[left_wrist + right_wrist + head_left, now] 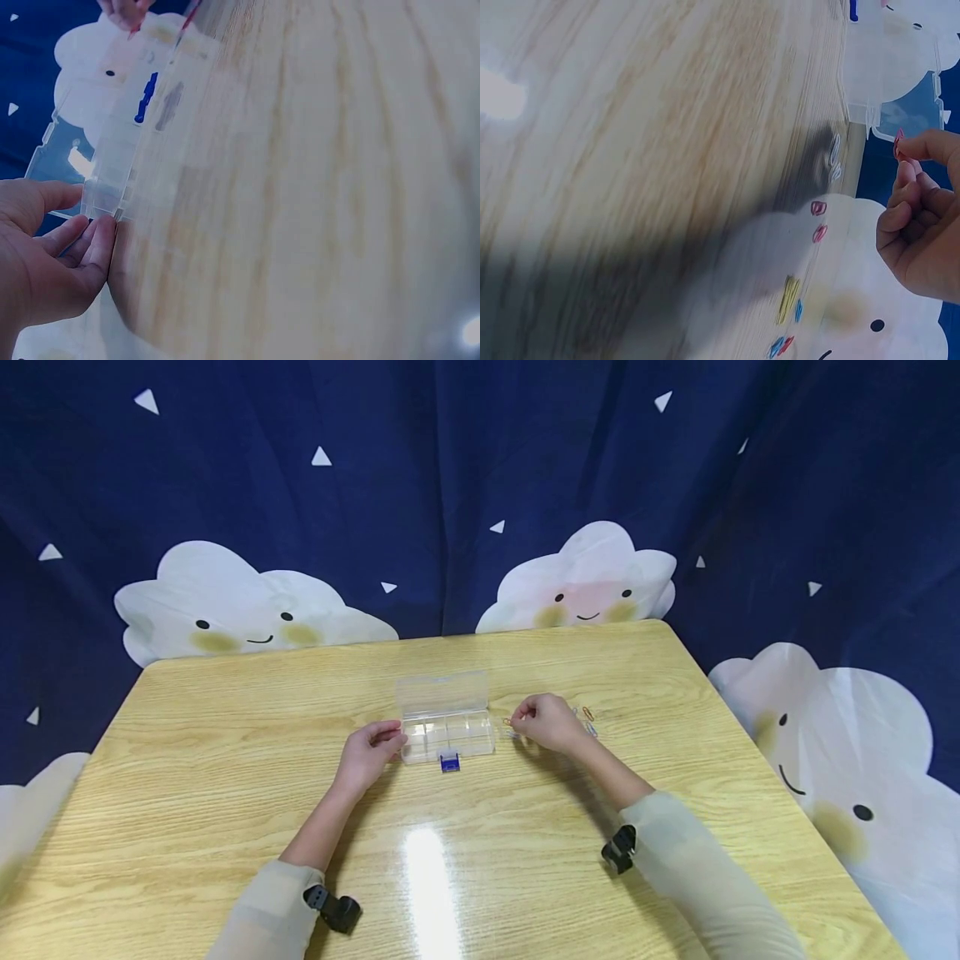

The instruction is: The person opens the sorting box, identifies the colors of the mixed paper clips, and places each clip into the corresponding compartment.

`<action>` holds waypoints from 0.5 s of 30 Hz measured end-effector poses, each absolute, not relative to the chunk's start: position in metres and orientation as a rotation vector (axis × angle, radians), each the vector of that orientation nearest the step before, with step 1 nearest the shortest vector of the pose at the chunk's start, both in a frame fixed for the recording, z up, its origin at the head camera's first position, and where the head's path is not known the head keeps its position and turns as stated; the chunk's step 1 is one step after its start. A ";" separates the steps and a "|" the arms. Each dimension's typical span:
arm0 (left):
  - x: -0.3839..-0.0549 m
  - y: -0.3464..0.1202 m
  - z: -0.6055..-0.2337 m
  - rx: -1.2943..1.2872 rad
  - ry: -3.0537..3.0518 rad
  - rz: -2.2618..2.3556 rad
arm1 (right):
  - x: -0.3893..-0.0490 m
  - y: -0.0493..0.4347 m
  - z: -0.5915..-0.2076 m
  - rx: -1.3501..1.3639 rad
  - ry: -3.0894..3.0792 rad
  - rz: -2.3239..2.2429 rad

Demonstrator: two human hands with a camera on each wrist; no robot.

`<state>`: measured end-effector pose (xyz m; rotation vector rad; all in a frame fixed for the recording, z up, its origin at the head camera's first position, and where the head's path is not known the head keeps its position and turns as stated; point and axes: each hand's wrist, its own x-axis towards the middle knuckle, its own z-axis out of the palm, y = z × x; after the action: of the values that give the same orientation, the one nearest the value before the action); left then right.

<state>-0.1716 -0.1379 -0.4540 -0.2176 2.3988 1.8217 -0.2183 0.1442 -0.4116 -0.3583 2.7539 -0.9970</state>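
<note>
A clear plastic compartment box point(470, 744) lies on the table with its lid point(442, 694) raised at the back and a blue latch point(450, 763) at the front. My left hand point(365, 758) holds the box's left end, fingertips at the corner, as the left wrist view shows close up. Just right of the box, my right hand point(550, 722) pinches a reddish paper clip point(898, 144) between thumb and forefinger. White paper clips point(834, 150) lie on the table below that hand, near the box's right end. Red paper clips point(819, 208) lie beside them.
More paper clips, among them yellow point(787, 300) and blue point(775, 346) ones, lie right of my right hand. Behind the wooden table point(247, 735) hangs a dark blue curtain point(375, 510) with clouds. The table's right edge slants beyond the right arm.
</note>
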 end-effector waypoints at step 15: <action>-0.171 -0.138 -0.454 -0.214 2.416 1.806 | -0.219 0.131 -0.412 -0.399 2.789 -0.987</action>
<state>-0.1711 -0.1382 -0.4543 -0.2144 2.4162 1.8063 -0.2190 0.1310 -0.4125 -0.3986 2.7891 -0.9870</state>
